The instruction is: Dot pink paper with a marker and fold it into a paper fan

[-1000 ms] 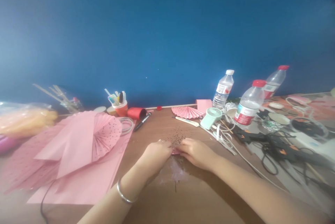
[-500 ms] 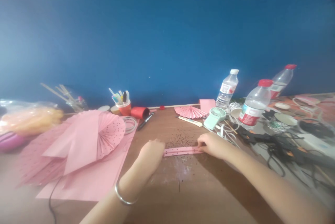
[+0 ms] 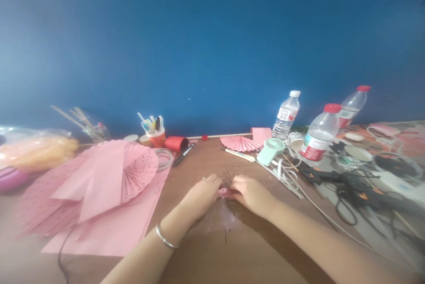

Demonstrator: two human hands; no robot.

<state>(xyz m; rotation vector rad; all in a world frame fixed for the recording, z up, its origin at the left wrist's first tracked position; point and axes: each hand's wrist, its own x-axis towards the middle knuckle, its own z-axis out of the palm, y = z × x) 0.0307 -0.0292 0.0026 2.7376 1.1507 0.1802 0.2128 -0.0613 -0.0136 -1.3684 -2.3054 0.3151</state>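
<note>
A folded strip of pink paper with dark holes or dots [image 3: 224, 193] lies on the table in front of me, mostly covered by my hands. My left hand [image 3: 203, 194] is closed on its left part, and a silver bangle circles that wrist. From the other side my right hand [image 3: 250, 194] grips the strip, fingers bent over it. Only a short piece shows between the two hands. Small dark specks [image 3: 229, 171] are scattered on the wood just beyond the strip.
Pink pleated paper fans [image 3: 139, 173] and sheets pile up at left. Behind stand a cup of pens [image 3: 156, 136], a red cylinder [image 3: 177, 143] and a cutter knife [image 3: 239, 155]. At right are a mint handheld fan [image 3: 270, 151], water bottles [image 3: 320, 136] and tangled cables [image 3: 345, 200].
My hands have moved toward each other along the pink strip, from its ends to near its middle. Much less of the strip shows between them.
</note>
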